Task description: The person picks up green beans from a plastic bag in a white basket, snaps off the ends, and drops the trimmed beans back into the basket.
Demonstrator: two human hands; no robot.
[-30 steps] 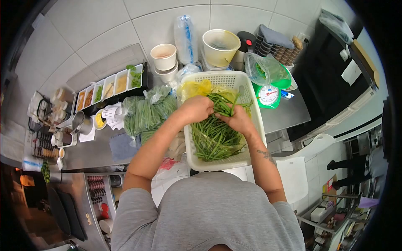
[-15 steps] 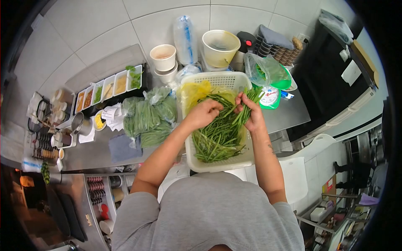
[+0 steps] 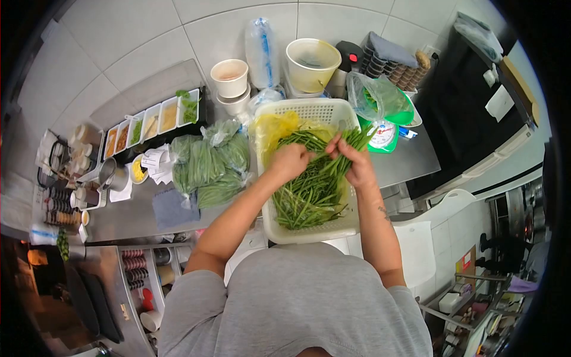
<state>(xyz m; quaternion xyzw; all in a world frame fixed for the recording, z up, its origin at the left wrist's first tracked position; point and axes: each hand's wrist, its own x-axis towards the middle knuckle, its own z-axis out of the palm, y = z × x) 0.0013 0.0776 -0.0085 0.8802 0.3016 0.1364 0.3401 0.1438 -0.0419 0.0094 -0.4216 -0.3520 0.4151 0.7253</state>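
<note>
A white plastic basket point(image 3: 269, 215) lined with a yellow plastic bag point(image 3: 269, 132) holds a heap of long green beans point(image 3: 304, 201). On the right side of the heap, my right hand point(image 3: 357, 164) is closed around a bunch of green beans, whose ends stick out above the fingers. My left hand point(image 3: 289, 162) is over the left part of the heap. Its fingers are curled together with the tips down at the beans, and whatever they pinch is hidden. The two hands are a short gap apart.
Bagged green beans point(image 3: 205, 163) and a blue-grey cloth point(image 3: 176, 209) lie left of the basket. A green kitchen scale point(image 3: 382, 137) stands right, under a plastic bag point(image 3: 380, 98). Behind are tubs point(image 3: 229, 78) and a bucket point(image 3: 313, 65). A white chair point(image 3: 416, 256) stands lower right.
My right hand has tilted inward, and its fingertips are now closer to my left hand. My left fingers have dipped a little lower into the beans.
</note>
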